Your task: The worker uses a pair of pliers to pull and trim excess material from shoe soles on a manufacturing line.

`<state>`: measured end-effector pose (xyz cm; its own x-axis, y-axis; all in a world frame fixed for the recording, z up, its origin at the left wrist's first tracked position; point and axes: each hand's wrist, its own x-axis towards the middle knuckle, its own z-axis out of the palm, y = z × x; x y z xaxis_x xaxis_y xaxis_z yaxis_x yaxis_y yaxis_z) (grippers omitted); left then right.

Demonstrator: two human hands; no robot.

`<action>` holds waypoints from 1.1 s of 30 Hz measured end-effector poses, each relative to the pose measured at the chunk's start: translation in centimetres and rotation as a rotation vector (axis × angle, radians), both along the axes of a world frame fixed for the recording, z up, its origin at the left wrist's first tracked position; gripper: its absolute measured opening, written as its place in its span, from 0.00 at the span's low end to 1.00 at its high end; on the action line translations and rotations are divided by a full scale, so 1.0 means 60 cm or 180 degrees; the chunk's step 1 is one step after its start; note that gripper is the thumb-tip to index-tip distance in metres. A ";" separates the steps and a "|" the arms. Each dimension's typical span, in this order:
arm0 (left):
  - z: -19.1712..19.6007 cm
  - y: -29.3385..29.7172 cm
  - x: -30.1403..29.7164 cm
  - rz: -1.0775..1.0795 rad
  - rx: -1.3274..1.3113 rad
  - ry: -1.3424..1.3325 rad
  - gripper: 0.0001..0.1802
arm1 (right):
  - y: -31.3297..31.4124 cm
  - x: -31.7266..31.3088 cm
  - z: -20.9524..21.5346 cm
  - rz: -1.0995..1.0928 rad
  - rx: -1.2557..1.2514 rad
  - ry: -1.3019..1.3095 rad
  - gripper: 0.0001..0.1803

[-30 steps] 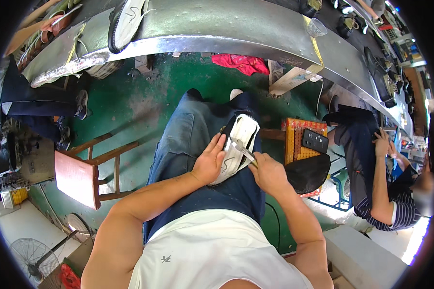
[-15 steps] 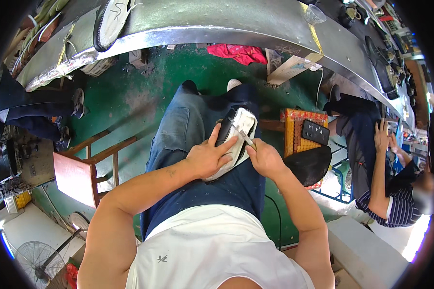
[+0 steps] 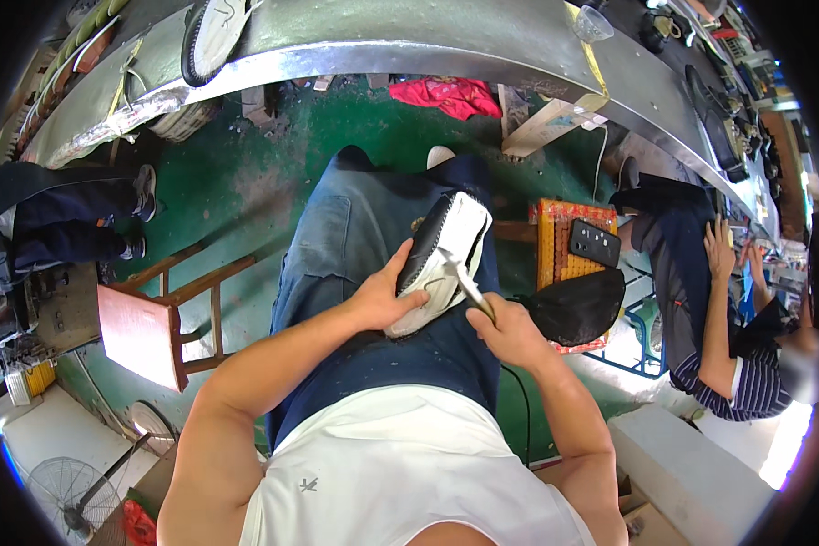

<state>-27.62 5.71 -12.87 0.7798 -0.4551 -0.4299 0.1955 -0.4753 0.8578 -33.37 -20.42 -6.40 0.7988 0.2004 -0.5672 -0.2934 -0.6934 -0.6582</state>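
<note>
Right grip [image 3: 508, 329] on hand tool [image 3: 479, 298], left grip [image 3: 382, 298] on shoe [image 3: 435, 286]

Right grip: the fingers are closed around the handle of the hand tool, with the thumb laid along it. The metal head points far and left and appears to touch the white underside of the shoe; its exact shape is too small to tell.

Left grip: the thumb presses on the near part of the underside, and the index finger extends along the black side. The shoe is pinched between them; the remaining fingers are hidden.

Shoe position: it lies on the lap, over the blue trousers [image 3: 311, 238], underside up. The long axis slants from near left to far right. The black side faces left. A dark curved line marks the near part of the underside.

Right of the lap: a seat with an orange beaded top [image 3: 555, 264] carries a black phone [image 3: 595, 244], back upward. A black soft article [image 3: 578, 309] covers the near part of this seat. Farther right, a co-worker in a striped top [image 3: 757, 389] sits with both hands raised.

Left of the lap: a wooden stool [image 3: 141, 332] stands on the green floor [image 3: 264, 173].

Far side: a metal surface [image 3: 364, 32] spans the scene. A second shoe [image 3: 215, 41] rests at its left, and a clear cup [image 3: 593, 25] at its right. Red cloth [image 3: 450, 96] lies below the edge.
</note>
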 end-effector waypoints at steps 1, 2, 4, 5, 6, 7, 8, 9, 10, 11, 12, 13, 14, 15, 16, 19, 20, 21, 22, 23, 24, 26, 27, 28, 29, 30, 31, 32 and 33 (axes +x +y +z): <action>0.008 0.005 0.021 -0.0235 0.0142 -0.0039 0.52 | -0.006 0.000 0.011 -0.0135 -0.0010 -0.0095 0.19; 0.023 0.011 0.040 -0.0466 0.0286 -0.0062 0.53 | -0.015 -0.005 0.021 -0.0267 -0.0018 -0.0174 0.18; 0.126 0.030 0.085 -0.1095 0.0749 -0.0253 0.50 | -0.038 -0.014 0.035 -0.0479 0.0066 -0.0232 0.17; 0.159 0.053 0.093 -0.1220 0.0878 -0.0662 0.50 | -0.045 -0.012 0.052 -0.0436 0.0026 -0.0396 0.17; 0.176 0.076 0.097 -0.1354 0.0995 -0.1079 0.49 | -0.049 -0.009 0.072 -0.0405 -0.0024 -0.0563 0.17; 0.170 0.100 0.091 -0.1347 0.1025 -0.1073 0.49 | -0.050 0.003 0.090 -0.0216 -0.0115 -0.0469 0.20; 0.153 0.120 0.086 -0.1630 0.1147 -0.1357 0.49 | -0.051 0.015 0.089 -0.0220 -0.0098 -0.0480 0.20; 0.138 0.134 0.079 -0.1915 0.1270 -0.1640 0.49 | -0.052 0.027 0.088 0.0239 -0.0313 -0.1052 0.22; 0.130 0.138 0.072 -0.1930 0.1279 -0.1648 0.49 | -0.052 0.041 0.083 0.0689 -0.0542 -0.1619 0.24; 0.127 0.143 0.058 -0.1838 0.1136 -0.1919 0.49 | -0.051 0.056 0.082 0.0970 -0.0775 -0.1655 0.27; 0.122 0.148 0.046 -0.1742 0.0987 -0.2186 0.50 | -0.045 0.077 0.085 0.0951 -0.0761 -0.1654 0.27; 0.115 0.152 0.033 -0.1646 0.0966 -0.2306 0.51 | -0.034 0.099 0.091 0.1261 -0.0921 -0.1893 0.28; 0.116 0.153 0.024 -0.1648 0.0966 -0.2293 0.51 | -0.030 0.120 0.094 0.1564 -0.1098 -0.2133 0.28; 0.119 0.154 0.016 -0.1624 0.0989 -0.2432 0.52 | -0.029 0.136 0.092 0.1713 -0.1104 -0.2223 0.27; 0.124 0.159 0.008 -0.1571 0.1044 -0.2567 0.53 | -0.026 0.158 0.091 0.1747 -0.1074 -0.2230 0.27; 0.130 0.183 0.009 -0.1720 0.1240 -0.2368 0.48 | -0.020 0.199 0.102 0.1858 -0.1098 -0.1912 0.27; 0.128 0.191 0.009 -0.1904 0.1500 -0.2336 0.46 | -0.019 0.204 0.101 0.1889 -0.1099 -0.1929 0.27; 0.126 0.193 0.008 -0.1870 0.1508 -0.2346 0.46 | -0.021 0.207 0.098 0.1789 -0.1061 -0.1730 0.27; 0.126 0.193 0.009 -0.1843 0.1495 -0.2248 0.45 | -0.022 0.212 0.094 0.1690 -0.1019 -0.1543 0.27; 0.126 0.193 0.010 -0.1820 0.1481 -0.2153 0.45 | -0.020 0.210 0.091 0.1676 -0.1020 -0.1337 0.26; 0.125 0.194 0.009 -0.1792 0.1499 -0.2169 0.45 | -0.019 0.215 0.091 0.1697 -0.1020 -0.1365 0.26; 0.120 0.197 0.002 -0.1965 0.1545 -0.2404 0.43 | -0.008 0.212 0.099 0.2111 -0.1002 -0.1985 0.24; 0.118 0.197 -0.003 -0.1982 0.1542 -0.2410 0.43 | -0.003 0.217 0.107 0.2298 -0.1227 -0.2163 0.23; 0.115 0.199 -0.010 -0.2000 0.1495 -0.2578 0.41 | 0.007 0.231 0.115 0.2288 -0.1214 -0.2163 0.23; 0.112 0.199 -0.017 -0.2029 0.1427 -0.2747 0.40 | 0.012 0.247 0.121 0.2640 -0.1248 -0.2191 0.22; 0.108 0.199 -0.023 -0.2054 0.1414 -0.2740 0.40 | 0.017 0.261 0.127 0.2995 -0.1278 -0.2211 0.21; 0.104 0.201 -0.031 -0.2033 0.1410 -0.2894 0.39 | 0.029 0.276 0.131 0.3260 -0.1265 -0.2265 0.19; 0.100 0.201 -0.034 -0.2022 0.1379 -0.3057 0.37 | 0.039 0.285 0.142 0.3257 -0.1266 -0.2243 0.19; 0.097 0.200 -0.036 -0.2022 0.1361 -0.3042 0.37 | 0.051 0.295 0.153 0.3587 -0.1395 -0.2038 0.19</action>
<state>-29.76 17.71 -7.07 0.5541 -0.8323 -0.0144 -0.7967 -0.5353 0.2806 -15.70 -17.37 2.79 0.4681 0.8122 -0.3482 0.8338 -0.5365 -0.1305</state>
